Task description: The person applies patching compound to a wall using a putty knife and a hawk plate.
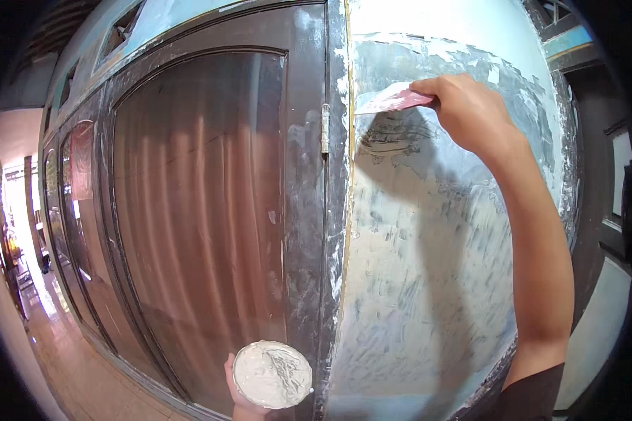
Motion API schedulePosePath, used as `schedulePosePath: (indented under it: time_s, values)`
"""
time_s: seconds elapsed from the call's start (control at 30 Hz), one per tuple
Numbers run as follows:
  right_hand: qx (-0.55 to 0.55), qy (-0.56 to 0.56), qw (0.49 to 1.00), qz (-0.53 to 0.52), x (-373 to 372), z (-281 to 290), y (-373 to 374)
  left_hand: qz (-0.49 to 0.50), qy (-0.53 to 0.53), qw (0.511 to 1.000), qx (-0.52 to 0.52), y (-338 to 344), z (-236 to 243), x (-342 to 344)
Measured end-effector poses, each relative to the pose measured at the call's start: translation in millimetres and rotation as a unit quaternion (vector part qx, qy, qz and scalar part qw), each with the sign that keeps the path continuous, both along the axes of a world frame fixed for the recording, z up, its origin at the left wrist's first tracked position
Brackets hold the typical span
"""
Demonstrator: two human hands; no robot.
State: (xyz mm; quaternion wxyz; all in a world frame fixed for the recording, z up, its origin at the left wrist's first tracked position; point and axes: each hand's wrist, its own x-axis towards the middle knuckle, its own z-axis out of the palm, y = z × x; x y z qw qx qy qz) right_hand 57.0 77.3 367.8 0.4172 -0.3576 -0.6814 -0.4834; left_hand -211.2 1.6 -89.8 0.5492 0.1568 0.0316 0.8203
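Putty, pale grey and roughly stirred, fills the round bowl (pixel 272 375) at the bottom of the view, low in front of the dark window frame. The left hand (pixel 237 389) cups this bowl from below and from the left, its fingers curled around the rim, so the hand is closed on it; only part of the hand shows at the lower edge. Higher and farther off, the right forearm rises from a dark sleeve (pixel 534 393) in the lower right corner to the right hand (pixel 467 109), which is closed on a flat pinkish scraper (pixel 393 98). The blade points left and lies against the wall (pixel 428 281), close to the top of the coated patch and just beside the edge of the frame. The wall is smeared with pale strokes over a darker grey ground, with flaking blue paint above. A small metal hinge (pixel 325 128) sits on the frame near the blade tip. Behind the glass of the window (pixel 196 210) hangs a brownish curtain in folds. Far to the left a tiled floor (pixel 70 351) runs back along more windows.
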Motion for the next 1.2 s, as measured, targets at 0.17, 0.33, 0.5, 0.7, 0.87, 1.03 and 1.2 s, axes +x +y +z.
schedulePosePath:
  time_s: [0.17,0.33,0.5,0.7,0.87,1.03,1.2]
  values:
    - [-0.263,0.061,0.927,0.258,17,13,0,-0.025,0.005,1.0,0.007,-2,3,5]
    - [-0.38,0.001,0.848,0.369,31,13,-1,-0.019,0.018,1.0,0.012,-1,0,8]
    - [-0.502,-0.06,0.768,0.392,40,12,-3,-0.023,0.002,1.0,0.0,-1,1,10]
    - [-0.338,0.033,0.86,0.382,33,17,22,-0.033,0.011,0.999,0.024,-1,3,11]
    - [-0.283,-0.005,0.914,0.292,24,32,43,-0.03,-0.003,0.999,0.011,-6,10,14]
    - [-0.264,0.01,0.919,0.293,9,29,63,-0.02,-0.011,1.0,0.012,-10,4,8]
    - [-0.236,0.032,0.931,0.277,-11,22,66,0.036,0.005,0.999,-0.026,-14,-2,0]
